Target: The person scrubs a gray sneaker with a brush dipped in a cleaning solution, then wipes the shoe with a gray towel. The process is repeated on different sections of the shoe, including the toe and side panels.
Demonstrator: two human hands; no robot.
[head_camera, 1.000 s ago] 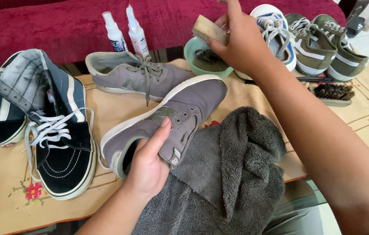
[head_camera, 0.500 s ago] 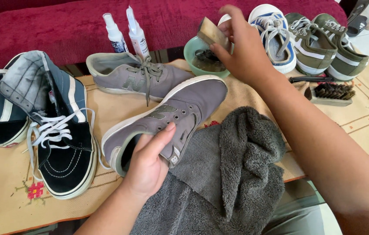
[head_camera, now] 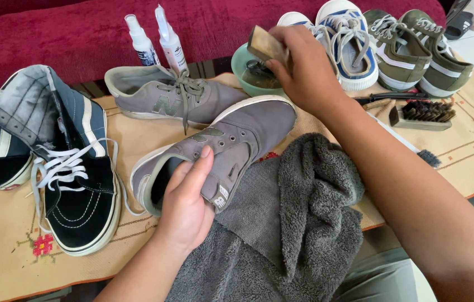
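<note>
Surface: beige embroidered tablecloth [head_camera: 2, 223], lower frame.
Left hand [head_camera: 186, 204]: fingers closed around laceless grey canvas sneaker [head_camera: 237, 140], centre frame.
Right hand [head_camera: 307, 67]: clasps wooden-backed brush [head_camera: 264, 45] over green bowl [head_camera: 241, 64], upper centre.

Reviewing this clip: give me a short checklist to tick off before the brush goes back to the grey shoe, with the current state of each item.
1. Left hand steadying the laceless grey shoe: ok.
2. Right hand gripping the wooden brush: ok.
3. Brush bristles at the green bowl: ok.
4. Bristles wet: cannot tell.
5. Grey towel under the shoe's side: ok.
6. Spare brush lying within sight on the mat: ok.
</note>
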